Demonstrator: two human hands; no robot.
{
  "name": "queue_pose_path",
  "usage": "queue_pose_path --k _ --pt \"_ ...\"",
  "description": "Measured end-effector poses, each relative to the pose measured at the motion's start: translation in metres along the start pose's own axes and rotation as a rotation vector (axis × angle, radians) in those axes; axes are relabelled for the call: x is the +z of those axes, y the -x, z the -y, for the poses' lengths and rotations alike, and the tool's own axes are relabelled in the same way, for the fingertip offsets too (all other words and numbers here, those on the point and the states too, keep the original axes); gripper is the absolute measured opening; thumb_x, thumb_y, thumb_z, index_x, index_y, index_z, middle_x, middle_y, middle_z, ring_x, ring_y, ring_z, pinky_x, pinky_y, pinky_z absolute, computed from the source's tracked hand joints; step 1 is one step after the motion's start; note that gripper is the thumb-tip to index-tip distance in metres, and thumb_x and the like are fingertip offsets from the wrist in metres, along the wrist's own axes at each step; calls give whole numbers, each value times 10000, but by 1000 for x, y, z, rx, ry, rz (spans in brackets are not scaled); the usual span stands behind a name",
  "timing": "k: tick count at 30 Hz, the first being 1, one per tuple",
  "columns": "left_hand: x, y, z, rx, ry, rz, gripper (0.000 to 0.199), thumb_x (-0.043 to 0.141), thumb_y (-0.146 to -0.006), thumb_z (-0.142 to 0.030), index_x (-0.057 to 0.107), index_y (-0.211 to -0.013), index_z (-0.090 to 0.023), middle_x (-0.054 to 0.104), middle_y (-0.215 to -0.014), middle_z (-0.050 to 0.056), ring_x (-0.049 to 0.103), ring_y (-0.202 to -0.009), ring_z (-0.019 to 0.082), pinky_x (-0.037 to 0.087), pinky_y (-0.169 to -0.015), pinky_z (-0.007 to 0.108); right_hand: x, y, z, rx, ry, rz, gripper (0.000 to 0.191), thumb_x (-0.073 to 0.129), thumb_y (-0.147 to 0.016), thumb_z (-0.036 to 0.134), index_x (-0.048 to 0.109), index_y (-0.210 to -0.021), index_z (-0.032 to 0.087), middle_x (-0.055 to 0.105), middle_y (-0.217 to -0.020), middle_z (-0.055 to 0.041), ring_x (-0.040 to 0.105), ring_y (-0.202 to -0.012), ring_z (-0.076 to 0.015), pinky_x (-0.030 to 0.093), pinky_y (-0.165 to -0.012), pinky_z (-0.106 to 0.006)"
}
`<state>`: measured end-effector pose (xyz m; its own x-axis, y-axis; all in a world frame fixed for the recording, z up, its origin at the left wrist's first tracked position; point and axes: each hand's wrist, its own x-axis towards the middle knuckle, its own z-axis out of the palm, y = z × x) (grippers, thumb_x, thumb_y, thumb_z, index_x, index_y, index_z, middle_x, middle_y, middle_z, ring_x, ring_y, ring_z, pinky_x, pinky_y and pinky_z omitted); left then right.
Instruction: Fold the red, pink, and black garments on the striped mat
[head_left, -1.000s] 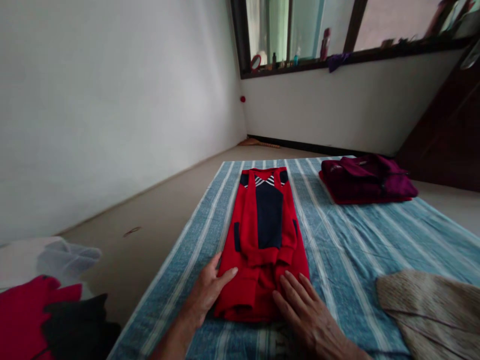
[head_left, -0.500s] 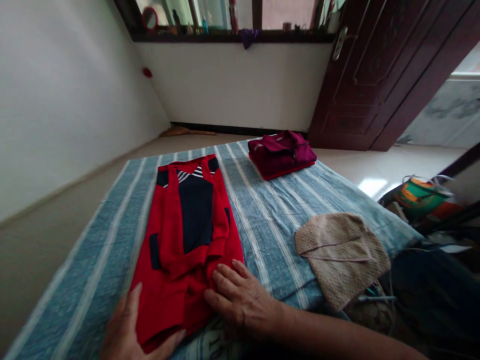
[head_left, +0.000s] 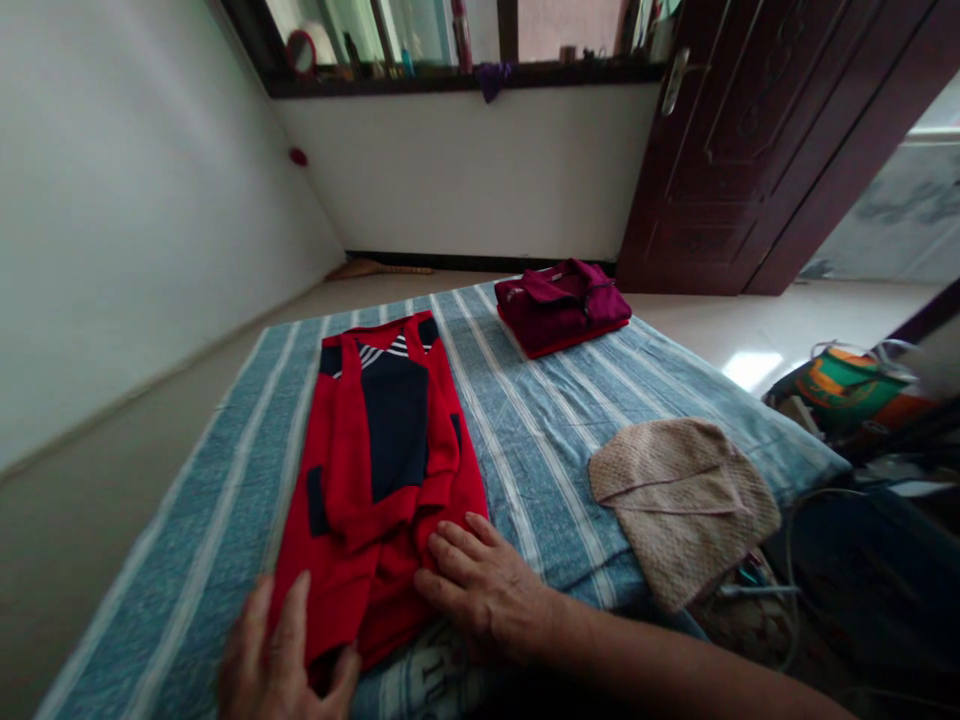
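Left fingers farther over folded cloth

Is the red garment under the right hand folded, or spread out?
Folded lengthwise: the red garment lies as a long, narrow strip, its sleeves laid down along the dark middle panel.

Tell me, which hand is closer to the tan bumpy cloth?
Right. The right hand rests on the red garment's near end, left of the tan cloth, with striped fabric between them. The left hand is farther left, at the garment's near left corner.
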<state>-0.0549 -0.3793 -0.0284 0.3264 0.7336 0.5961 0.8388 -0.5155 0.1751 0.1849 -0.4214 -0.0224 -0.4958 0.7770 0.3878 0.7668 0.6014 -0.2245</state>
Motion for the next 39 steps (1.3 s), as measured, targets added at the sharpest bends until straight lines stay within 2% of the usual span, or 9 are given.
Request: queue_pose_path --k 4,7,14,18,22,26,31,36,39 --pt "0 2 -3 150 -96 -42 734 565 -831 -234 241 -1490 -237 363 -1483 142 444 -1270 381 414 -1011 526 4 1 1 12 -22 0 499 446 -916 456 436 -1324 168 475 -1368 -154 360 -1306 -291 284 -1079 -492" --pt "2 6 -4 200 -116 -93 716 551 -839 -203 249 -1488 -204 494 -1363 171 513 -1203 362 448 -973 495 9 3 3 31 -50 2 479 422 -932 431 432 -1338 179 472 -1380 -141 350 -1321 -282 252 -1101 -490" --pt "-3 16 -10 175 -158 -118 667 504 -870 -139 242 -1484 -155 581 -1222 171 548 -1164 296 460 -961 430 17 9 7 35 -101 -19 462 480 -902 353 455 -1331 182 466 -1400 -145 339 -1342 -295 235 -1111 -503" --pt "-7 22 -14 159 -148 -101 611 497 -886 -168 291 -1460 -130 573 -1235 170 522 -1201 287 444 -982 423 18 10 14 55 -104 -144 438 547 -848 301 509 -1272 196 521 -1346 -142 393 -1303 -304 250 -1089 -545" --pt "-7 27 -13 138 -138 -84 528 456 -922 -247 347 -1420 -111 561 -1262 172 497 -1229 286 431 -996 437 12 -6 23 -6 -135 -252 371 536 -855 243 530 -1220 178 585 -1255 -130 460 -1240 -279 273 -1079 -537" --pt "-7 31 -14 97 -124 -83 484 438 -943 -289 380 -1390 -115 563 -1267 170 496 -1234 283 447 -984 445 8 -35 30 -74 -100 -143 356 487 -899 211 509 -1252 171 554 -1287 -142 420 -1272 -291 300 -1070 -517" --pt "-7 33 -17 87 -98 -129 522 477 -934 -283 351 -1411 -114 578 -1245 176 512 -1223 284 478 -961 442 22 -62 34 -187 -60 -105 290 438 -950 231 531 -1214 157 572 -1261 -129 433 -1251 -289 304 -1069 -504" --pt "-8 34 -20 40 -104 -117 534 493 -906 -191 351 -1416 -125 591 -1238 163 534 -1202 274 500 -947 439 34 -71 28 -179 -183 -76 141 473 -913 173 603 -968 176 654 -1031 -85 551 -1063 -222 326 -1045 -448" --pt "-10 33 -23 -6 -81 -92 547 497 -896 -174 346 -1419 -133 591 -1241 155 536 -1203 265 510 -947 426 37 -73 22 -129 -299 -97 137 473 -874 138 592 -841 197 649 -862 -43 584 -945 -187 374 -988 -398"
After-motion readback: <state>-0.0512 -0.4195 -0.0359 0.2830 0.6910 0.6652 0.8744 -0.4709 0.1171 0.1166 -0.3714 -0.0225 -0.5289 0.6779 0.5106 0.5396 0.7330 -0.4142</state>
